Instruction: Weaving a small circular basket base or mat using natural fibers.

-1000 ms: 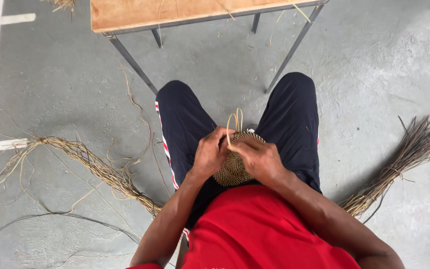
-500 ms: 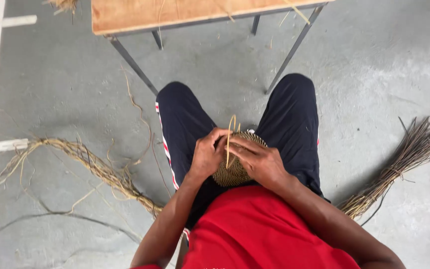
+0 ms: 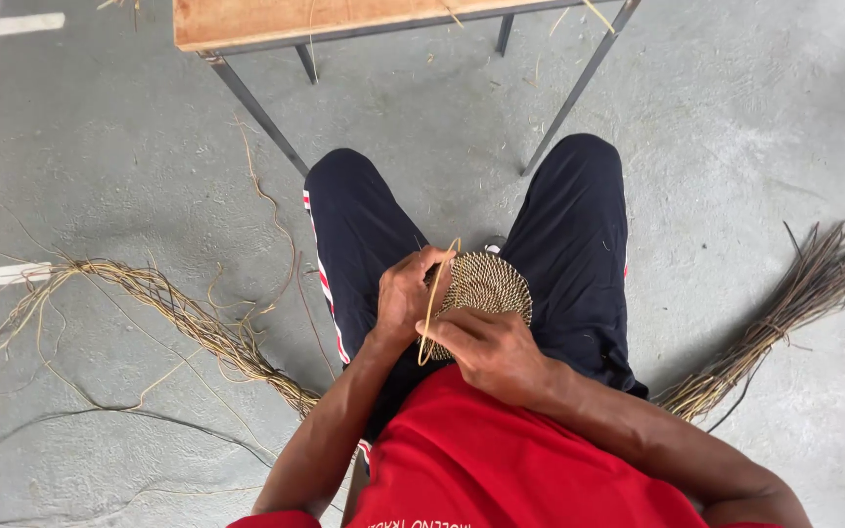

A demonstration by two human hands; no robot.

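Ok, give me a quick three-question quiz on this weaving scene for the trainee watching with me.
1. True or false: the round woven straw disc lies on the grey concrete floor.
2. Which hand pinches the loose pale straw strand near its lower end? A) left hand B) right hand
3. Fill in: the bound bundle of dark straw stalks lies on the person's ____ side.

Key
1. False: both hands hold it over the lap, between the dark trouser legs.
2. B; the left hand grips the disc's edge.
3. Right; the loose tangle of pale straw fibres lies on the left.
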